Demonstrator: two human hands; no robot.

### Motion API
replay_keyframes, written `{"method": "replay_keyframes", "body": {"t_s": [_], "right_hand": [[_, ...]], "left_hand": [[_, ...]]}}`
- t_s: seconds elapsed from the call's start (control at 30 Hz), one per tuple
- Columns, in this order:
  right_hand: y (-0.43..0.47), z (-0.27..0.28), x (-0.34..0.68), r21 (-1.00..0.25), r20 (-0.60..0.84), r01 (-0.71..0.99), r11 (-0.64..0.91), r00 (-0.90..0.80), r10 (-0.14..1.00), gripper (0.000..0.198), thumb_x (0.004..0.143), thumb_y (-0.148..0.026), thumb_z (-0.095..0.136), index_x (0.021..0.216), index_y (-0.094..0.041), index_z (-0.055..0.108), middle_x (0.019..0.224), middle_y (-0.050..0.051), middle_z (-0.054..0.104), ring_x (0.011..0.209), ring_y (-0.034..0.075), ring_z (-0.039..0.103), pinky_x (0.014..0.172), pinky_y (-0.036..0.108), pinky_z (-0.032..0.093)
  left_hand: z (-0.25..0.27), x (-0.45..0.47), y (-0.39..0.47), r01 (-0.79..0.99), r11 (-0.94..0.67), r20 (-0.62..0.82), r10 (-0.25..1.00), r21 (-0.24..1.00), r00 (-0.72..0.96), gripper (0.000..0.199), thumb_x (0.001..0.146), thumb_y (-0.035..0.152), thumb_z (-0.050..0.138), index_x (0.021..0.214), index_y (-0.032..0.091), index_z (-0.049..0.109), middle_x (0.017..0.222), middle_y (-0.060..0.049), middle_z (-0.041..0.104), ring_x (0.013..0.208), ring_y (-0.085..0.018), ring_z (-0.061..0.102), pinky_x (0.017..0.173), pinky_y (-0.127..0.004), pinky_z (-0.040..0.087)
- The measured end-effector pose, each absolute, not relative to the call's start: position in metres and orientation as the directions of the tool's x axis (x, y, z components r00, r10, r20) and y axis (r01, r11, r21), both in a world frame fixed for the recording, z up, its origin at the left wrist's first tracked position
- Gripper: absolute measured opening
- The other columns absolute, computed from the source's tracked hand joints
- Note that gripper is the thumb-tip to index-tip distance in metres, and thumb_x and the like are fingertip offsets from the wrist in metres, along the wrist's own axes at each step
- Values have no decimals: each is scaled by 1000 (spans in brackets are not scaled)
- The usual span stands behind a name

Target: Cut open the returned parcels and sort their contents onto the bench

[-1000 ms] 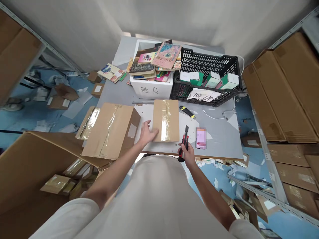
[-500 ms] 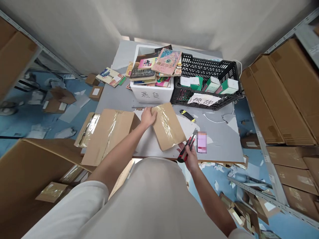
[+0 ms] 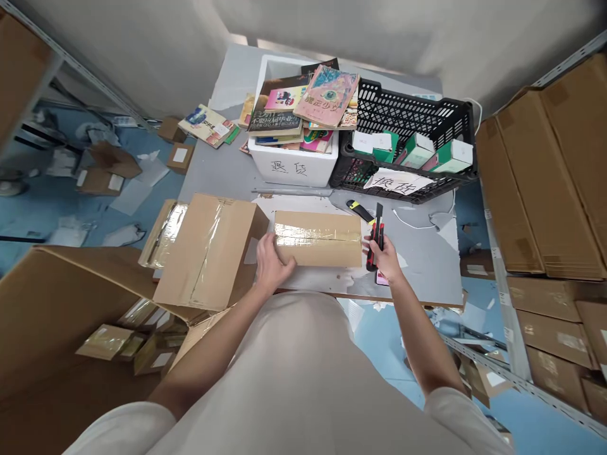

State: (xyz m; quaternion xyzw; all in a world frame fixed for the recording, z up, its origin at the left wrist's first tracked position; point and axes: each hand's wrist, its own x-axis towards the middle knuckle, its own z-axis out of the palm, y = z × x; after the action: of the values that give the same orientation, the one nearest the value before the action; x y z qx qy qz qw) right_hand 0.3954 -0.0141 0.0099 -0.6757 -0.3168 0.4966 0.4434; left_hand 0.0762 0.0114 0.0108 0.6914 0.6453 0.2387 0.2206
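A taped cardboard box (image 3: 317, 240) lies lengthwise on the table in front of me, a strip of clear tape along its top seam. My left hand (image 3: 272, 262) grips its left end, thumb along the near edge. In my right hand (image 3: 386, 258) is a red and black utility knife (image 3: 375, 240), blade pointing away from me, just beyond the box's right end. Partly hidden under that hand is a phone (image 3: 381, 279). Behind the knife lies a black and yellow cutter (image 3: 360, 210).
A larger taped box (image 3: 208, 253) stands at the left table edge, above an open carton (image 3: 71, 297) holding parcels. At the back are a white bin (image 3: 294, 167) of books and a black crate (image 3: 403, 183) with small boxes. Shelves of cartons (image 3: 531, 189) flank the right.
The box has turned from slanted to lying straight across the table. My right hand has moved right and forward with the knife, now partly over the phone.
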Motion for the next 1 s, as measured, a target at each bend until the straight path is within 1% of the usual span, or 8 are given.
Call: {"method": "replay_keyframes", "body": {"t_s": [0.03,0.1,0.2,0.3,0.43,0.73,0.87,1.0], "right_hand": [[-22,12,401,-896,-412,46,-442,288,864,53,75,-57,65,111,-21,52,88,1,66,68,13,65,61,26,53],[-37,16,413,-855,-465,140,-500,219,858,62,77,-59,62,124,-21,48,79,-2,61,55,11,60,53,26,52],[-51,22,424,-822,-523,182,-540,131,842,76,81,-58,57,145,-28,30,86,-2,60,53,10,60,51,28,54],[-53,25,425,-794,-564,196,-575,113,818,75,85,-52,56,150,-32,25,90,-1,59,55,10,62,54,27,56],[-50,26,423,-768,-608,182,-614,95,788,73,87,-44,55,152,-33,23,87,-1,59,53,9,61,52,26,55],[-51,31,419,-745,-641,171,-645,87,763,69,90,-39,51,152,-36,22,83,-2,58,50,8,59,50,24,55],[-42,43,424,-703,-673,249,-666,69,736,66,91,-35,50,152,-35,23,77,-4,56,46,7,57,46,23,53],[-29,59,440,-688,-677,380,-618,-28,736,62,91,-28,51,150,-31,32,65,-6,50,41,7,50,41,19,47]], "left_hand": [[14,80,19,812,-168,70,985,559,156,79,68,32,63,139,11,35,143,-21,39,139,-34,31,113,-48,28],[19,88,32,830,-333,36,934,448,356,83,68,34,63,143,13,34,153,-19,29,145,-36,19,117,-51,17],[22,98,40,830,-453,-65,865,326,497,90,73,54,59,148,14,30,158,-20,19,147,-40,13,115,-61,4],[20,103,38,844,-469,-114,853,259,509,105,71,73,54,151,12,25,159,-22,16,146,-42,12,113,-64,1],[18,105,34,860,-464,-140,857,213,497,122,60,85,54,152,11,22,159,-23,14,146,-44,11,112,-64,0],[19,106,35,863,-460,-145,858,209,493,120,62,84,53,152,12,23,159,-22,15,146,-43,12,112,-64,1],[18,107,36,870,-446,-138,868,209,478,122,60,85,55,152,11,23,158,-22,17,146,-43,12,113,-63,0],[17,109,37,878,-434,-144,873,202,465,121,60,85,54,151,12,24,159,-22,17,146,-42,11,113,-63,0]]}}
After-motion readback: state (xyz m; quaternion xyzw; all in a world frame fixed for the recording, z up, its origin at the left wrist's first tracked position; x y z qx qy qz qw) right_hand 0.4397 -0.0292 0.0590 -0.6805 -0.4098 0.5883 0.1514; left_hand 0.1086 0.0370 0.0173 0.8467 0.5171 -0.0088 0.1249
